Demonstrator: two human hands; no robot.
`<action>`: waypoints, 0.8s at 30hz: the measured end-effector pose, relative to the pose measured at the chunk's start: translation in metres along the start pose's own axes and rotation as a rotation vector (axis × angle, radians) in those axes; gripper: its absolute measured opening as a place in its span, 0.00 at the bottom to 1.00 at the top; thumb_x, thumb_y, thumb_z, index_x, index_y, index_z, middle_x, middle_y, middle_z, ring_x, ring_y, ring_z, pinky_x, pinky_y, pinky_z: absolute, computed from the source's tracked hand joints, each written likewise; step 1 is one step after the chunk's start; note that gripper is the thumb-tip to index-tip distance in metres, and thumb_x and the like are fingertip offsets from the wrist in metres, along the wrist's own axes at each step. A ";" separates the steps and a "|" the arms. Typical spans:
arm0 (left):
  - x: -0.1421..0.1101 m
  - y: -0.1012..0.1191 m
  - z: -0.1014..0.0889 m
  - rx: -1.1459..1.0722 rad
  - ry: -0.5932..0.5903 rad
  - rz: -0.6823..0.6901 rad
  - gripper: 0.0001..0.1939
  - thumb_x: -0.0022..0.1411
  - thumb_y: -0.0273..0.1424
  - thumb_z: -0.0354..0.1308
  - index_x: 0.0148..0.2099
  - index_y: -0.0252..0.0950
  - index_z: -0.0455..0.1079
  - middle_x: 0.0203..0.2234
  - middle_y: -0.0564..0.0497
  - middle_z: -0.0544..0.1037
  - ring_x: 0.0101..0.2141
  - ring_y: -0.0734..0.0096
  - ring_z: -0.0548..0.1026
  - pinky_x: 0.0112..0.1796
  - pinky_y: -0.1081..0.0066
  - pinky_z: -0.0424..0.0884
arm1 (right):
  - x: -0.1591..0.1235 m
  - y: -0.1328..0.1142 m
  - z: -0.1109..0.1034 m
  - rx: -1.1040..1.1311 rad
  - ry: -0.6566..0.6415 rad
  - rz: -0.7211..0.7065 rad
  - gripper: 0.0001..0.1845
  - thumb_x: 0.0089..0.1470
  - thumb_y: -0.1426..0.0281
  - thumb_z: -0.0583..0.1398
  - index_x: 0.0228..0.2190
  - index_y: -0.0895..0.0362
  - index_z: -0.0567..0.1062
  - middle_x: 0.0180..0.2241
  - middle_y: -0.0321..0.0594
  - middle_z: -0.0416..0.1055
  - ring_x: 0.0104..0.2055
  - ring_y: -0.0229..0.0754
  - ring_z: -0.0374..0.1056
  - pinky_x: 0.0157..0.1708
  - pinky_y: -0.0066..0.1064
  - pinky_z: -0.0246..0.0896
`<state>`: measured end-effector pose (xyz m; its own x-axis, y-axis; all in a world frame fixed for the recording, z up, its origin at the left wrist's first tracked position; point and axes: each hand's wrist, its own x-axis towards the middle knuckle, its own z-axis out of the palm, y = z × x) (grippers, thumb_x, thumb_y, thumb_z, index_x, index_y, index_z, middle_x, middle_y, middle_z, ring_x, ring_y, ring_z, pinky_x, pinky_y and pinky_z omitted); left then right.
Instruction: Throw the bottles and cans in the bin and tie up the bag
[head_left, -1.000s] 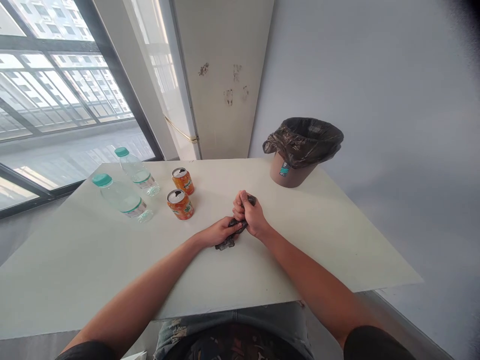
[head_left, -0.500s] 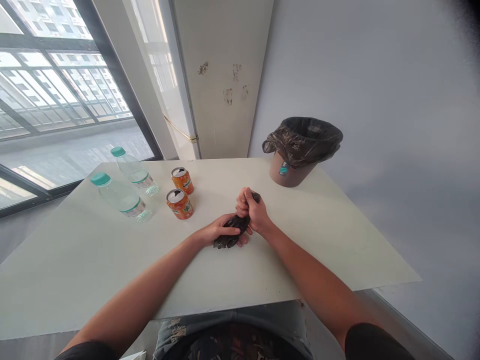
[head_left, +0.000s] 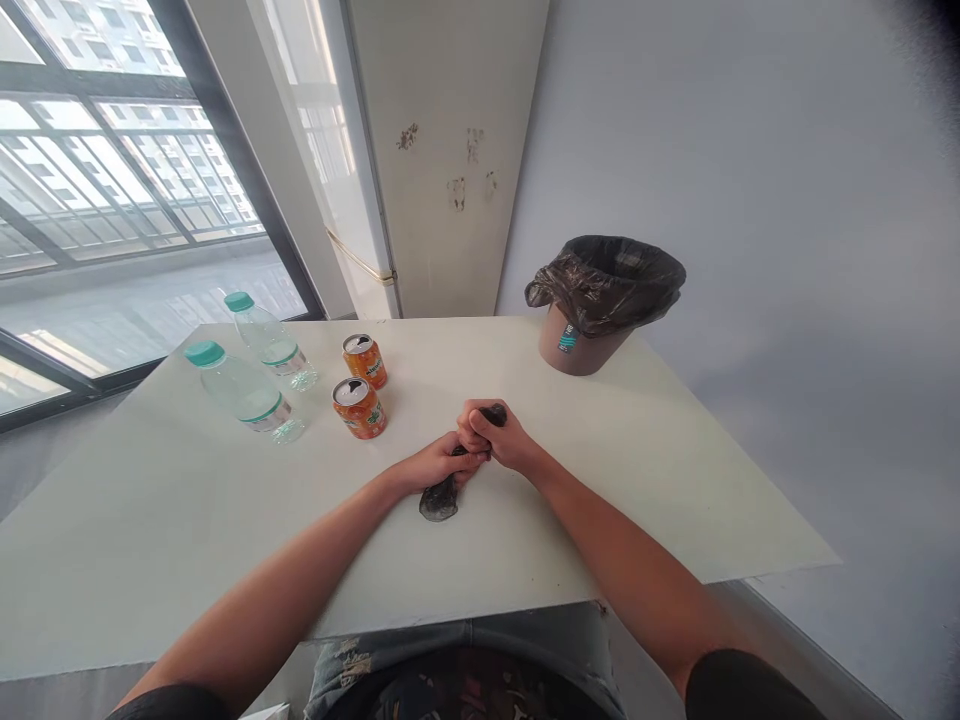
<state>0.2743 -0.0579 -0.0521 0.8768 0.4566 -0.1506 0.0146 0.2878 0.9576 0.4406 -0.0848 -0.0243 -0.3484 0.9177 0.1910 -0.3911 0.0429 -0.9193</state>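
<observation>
Both hands grip one bunched-up black plastic bag over the near middle of the table. My left hand is closed round its middle, and the loose end spreads out below it near the tabletop. My right hand makes a fist round the upper part, with a dark tip poking out above the thumb. The two hands touch each other. Left of them stand two orange drink cans with opened tops.
Two clear bottles with teal caps stand at the left of the white table. A brown bin lined with a black bag is at the back right, near the wall.
My right hand has come down and left against my left hand. The bag is squeezed narrower, its loose end now hanging lower below my left hand.
</observation>
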 end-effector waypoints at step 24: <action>0.001 0.000 -0.001 -0.003 -0.080 0.038 0.27 0.70 0.56 0.56 0.37 0.35 0.64 0.28 0.53 0.69 0.23 0.73 0.72 0.26 0.71 0.71 | 0.013 -0.003 -0.007 0.381 0.351 0.039 0.40 0.62 0.47 0.62 0.17 0.54 0.46 0.14 0.25 0.37 0.17 0.31 0.33 0.18 0.27 0.36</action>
<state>0.2748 -0.0562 -0.0525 0.9121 0.3989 -0.0943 -0.0207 0.2746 0.9613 0.4435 -0.0700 -0.0216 -0.0879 0.9957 -0.0281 -0.6886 -0.0811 -0.7206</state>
